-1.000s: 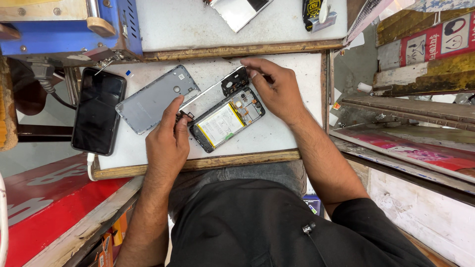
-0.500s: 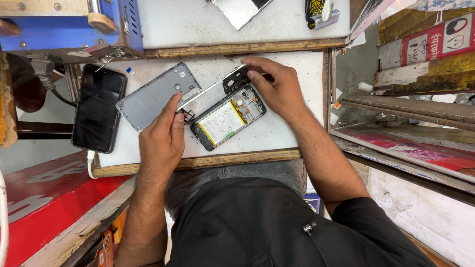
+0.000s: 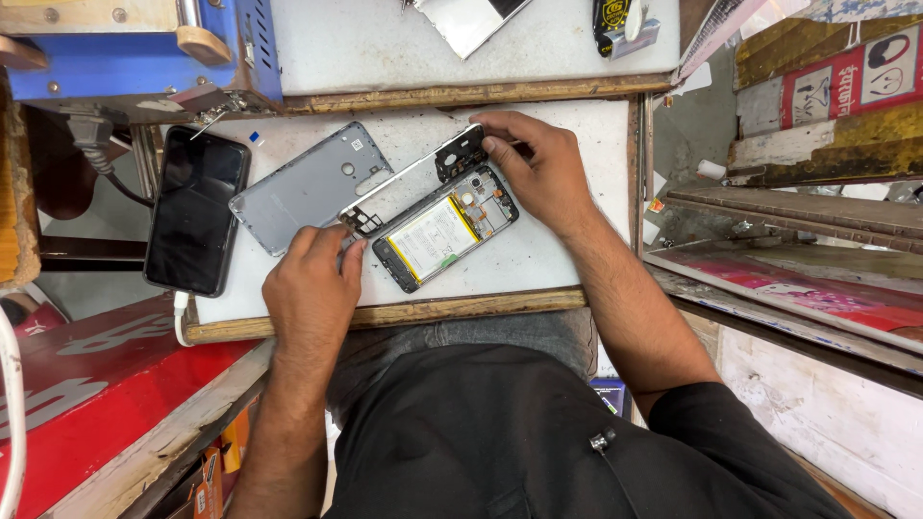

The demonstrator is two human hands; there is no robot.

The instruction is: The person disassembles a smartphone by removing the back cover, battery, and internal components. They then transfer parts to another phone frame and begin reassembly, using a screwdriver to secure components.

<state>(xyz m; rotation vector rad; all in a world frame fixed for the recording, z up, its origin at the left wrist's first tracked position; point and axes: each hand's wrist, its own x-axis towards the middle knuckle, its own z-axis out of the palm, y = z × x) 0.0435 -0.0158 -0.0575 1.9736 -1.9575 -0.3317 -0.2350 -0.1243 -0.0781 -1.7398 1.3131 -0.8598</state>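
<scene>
Head view: the frame (image 3: pixel 404 187) has lifted off the open phone (image 3: pixel 444 227) since a second ago and is now apart from it at mid-board; left hand (image 3: pixel 310 288) pinches its lower end, right hand (image 3: pixel 540 168) its upper; grey back cover (image 3: pixel 303 187) and black phone (image 3: pixel 195 210) lie left.

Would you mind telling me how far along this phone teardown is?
Done: the grey back cover lies off to the side. In hand: the left hand and right hand grip the inner frame by its ends beside the opened phone. Left: the battery remains in place.
</scene>
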